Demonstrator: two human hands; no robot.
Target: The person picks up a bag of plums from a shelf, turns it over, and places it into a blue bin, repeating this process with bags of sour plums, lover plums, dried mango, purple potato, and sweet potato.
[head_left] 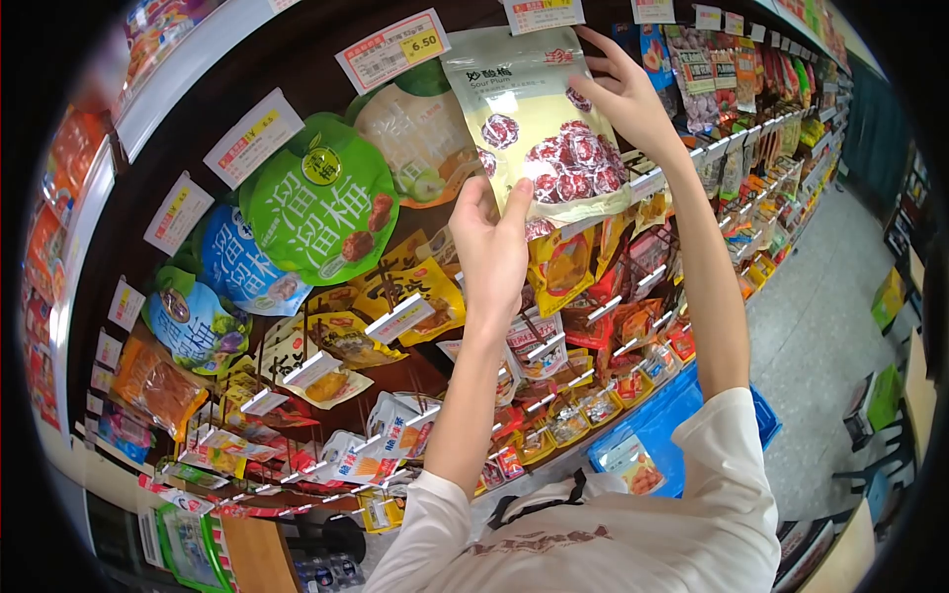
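Observation:
A pale yellow and white bag of sour plums point(514, 109) hangs at the top of the rack, its printed front towards me. My left hand point(492, 237) is closed on its lower left edge, thumb on the front and the other fingers partly behind. At the upper right edge, my right hand point(633, 99) grips the same bag, with the thumb over the front and fingers near the top. Left of it hang a beige and green bag point(420, 128) and a round green bag point(321, 203). A price card point(393, 51) sits above.
Blue bags point(247, 259) and yellow packets point(425, 296) hang lower on metal hooks that stick out with price tags. Below stands a blue basket point(672, 450) with a packet in it. The aisle floor point(806, 287) runs along the right.

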